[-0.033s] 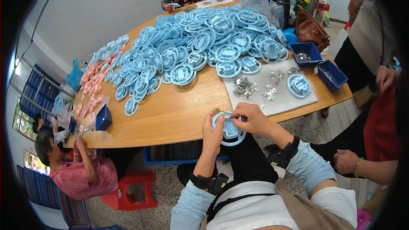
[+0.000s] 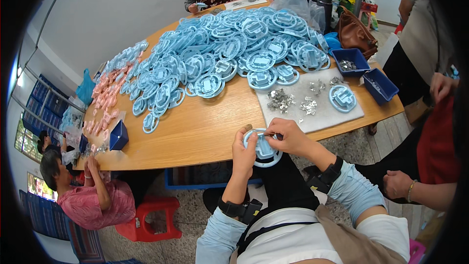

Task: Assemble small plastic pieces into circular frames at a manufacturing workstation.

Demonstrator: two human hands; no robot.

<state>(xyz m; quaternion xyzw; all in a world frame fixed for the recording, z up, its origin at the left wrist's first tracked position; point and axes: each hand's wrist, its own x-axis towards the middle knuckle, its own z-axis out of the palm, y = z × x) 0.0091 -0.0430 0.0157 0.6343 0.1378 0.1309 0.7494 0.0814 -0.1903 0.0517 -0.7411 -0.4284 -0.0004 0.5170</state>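
A light blue round plastic part (image 2: 264,149), ring-shaped with a raised middle, is held over my lap at the table's front edge. My left hand (image 2: 244,147) is closed around its left rim, and a brown wrap shows on one fingertip. Pinched against the part's upper side, my right hand (image 2: 286,134) grips a thin dark piece (image 2: 278,136), whose kind is too small to tell. Small metal pieces (image 2: 281,100) lie in heaps on a white board (image 2: 320,119) just beyond. Another blue round part (image 2: 343,99) rests on that board's right side.
A large pile of blue parts (image 2: 234,44) covers the table's far side, with pink parts (image 2: 105,93) at left. Blue bins (image 2: 381,87) stand at right beside a brown bag (image 2: 355,33). Other people sit left, opposite and right; a red stool (image 2: 154,219) is at left.
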